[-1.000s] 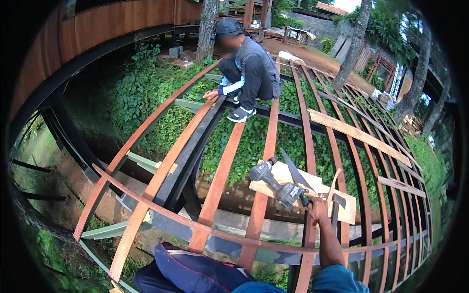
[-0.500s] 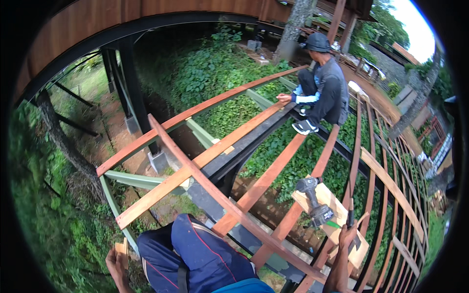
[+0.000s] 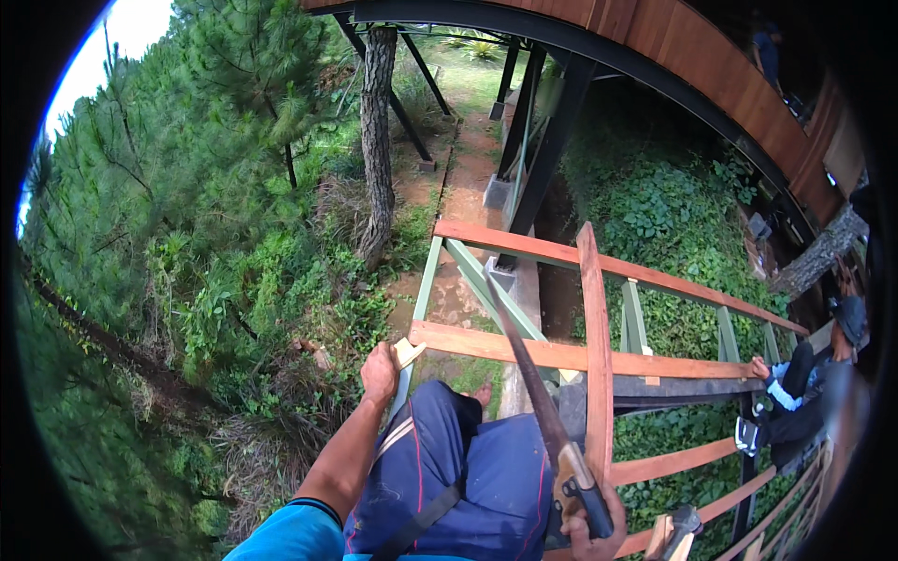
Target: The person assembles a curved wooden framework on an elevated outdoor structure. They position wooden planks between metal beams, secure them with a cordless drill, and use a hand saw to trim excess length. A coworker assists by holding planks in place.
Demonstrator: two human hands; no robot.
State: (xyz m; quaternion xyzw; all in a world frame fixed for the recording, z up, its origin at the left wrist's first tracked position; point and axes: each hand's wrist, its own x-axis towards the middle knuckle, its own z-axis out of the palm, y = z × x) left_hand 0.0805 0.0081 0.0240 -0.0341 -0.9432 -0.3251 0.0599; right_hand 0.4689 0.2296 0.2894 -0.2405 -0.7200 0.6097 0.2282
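Observation:
My left hand point(image 3: 379, 374) is closed around a small pale wood block point(image 3: 406, 353). The block is right beside the left end of a light reddish-brown wooden beam point(image 3: 496, 346); whether they touch I cannot tell. A handsaw point(image 3: 529, 376) is in my right hand point(image 3: 599, 531), with the fingers wrapped about its brown and black handle. Its long dark blade slants up and away, passing in front of that beam. A crossing wooden strip point(image 3: 597, 309) lies over the beam, just right of the blade.
A co-worker point(image 3: 804, 393) crouches on the frame at the right, one hand at the beam's far end. Green rafters point(image 3: 505, 304) and an outer red-brown beam point(image 3: 524, 240) lie ahead, with ground and plants below. Wood pieces point(image 3: 669, 538) sit at lower right.
The view has swung left. My left hand has brought the wood block up to the beam's end. My right hand has left the board with the drill and now holds the saw over my lap.

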